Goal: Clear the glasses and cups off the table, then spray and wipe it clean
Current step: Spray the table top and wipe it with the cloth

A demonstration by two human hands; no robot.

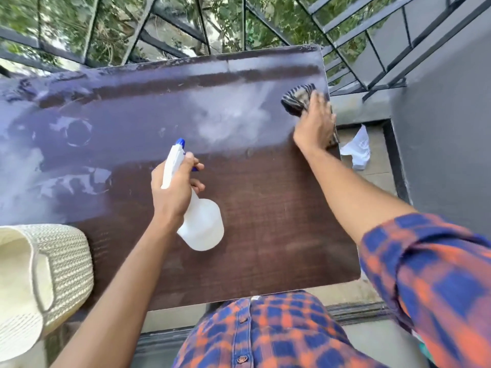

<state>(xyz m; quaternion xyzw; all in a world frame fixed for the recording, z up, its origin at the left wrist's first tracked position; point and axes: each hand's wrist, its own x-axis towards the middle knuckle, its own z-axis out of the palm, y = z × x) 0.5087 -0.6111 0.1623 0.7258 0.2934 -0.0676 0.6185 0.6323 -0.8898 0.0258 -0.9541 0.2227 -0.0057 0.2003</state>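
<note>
A dark brown table point(265, 221) fills the middle of the head view, with wet patches and ring marks over its far and left parts. My left hand point(174, 189) grips the neck of a white spray bottle point(203, 224) with a blue nozzle, held over the table's middle. My right hand point(316, 120) presses a dark striped cloth point(296, 98) flat onto the table's far right corner. No glasses or cups show on the table.
A white woven basket point(39, 274) stands at the table's near left edge. A black metal railing point(164, 41) runs just behind the table. A crumpled white paper point(357, 148) lies on the floor to the right, next to a grey wall point(446, 128).
</note>
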